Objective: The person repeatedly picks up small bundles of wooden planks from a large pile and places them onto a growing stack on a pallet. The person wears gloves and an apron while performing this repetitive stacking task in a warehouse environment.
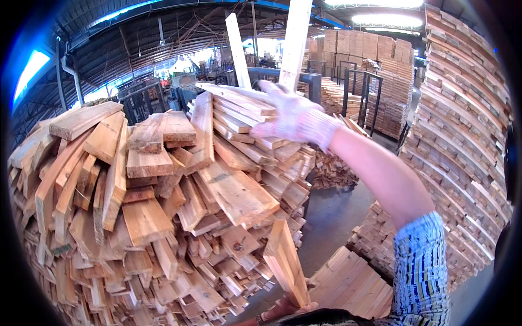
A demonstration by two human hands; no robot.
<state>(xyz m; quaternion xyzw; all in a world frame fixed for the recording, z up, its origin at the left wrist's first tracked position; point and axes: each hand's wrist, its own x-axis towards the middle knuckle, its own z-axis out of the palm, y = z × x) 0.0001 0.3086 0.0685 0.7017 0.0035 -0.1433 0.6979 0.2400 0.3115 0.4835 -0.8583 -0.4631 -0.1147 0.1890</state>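
My right hand (pixel 299 117), in a pale knit glove, reaches out over the top of a large heap of sawn boards (pixel 239 193). Its fingers are spread and slightly blurred at the ends of several stacked planks (pixel 239 108); whether they touch the wood I cannot tell. Low in the picture, close to my body, my left hand (pixel 283 308) grips the lower end of a wooden board (pixel 285 263) that stands tilted upward. Part of that hand is hidden behind the board and my clothing.
Beside me at the lower right lies a neat layer of boards (pixel 353 285). A tall stack of lumber (pixel 457 136) rises on the right. Two pale upright planks (pixel 296 43) stand behind the heap, near a dark metal frame (pixel 312 81). Grey floor (pixel 337 212) shows between the piles.
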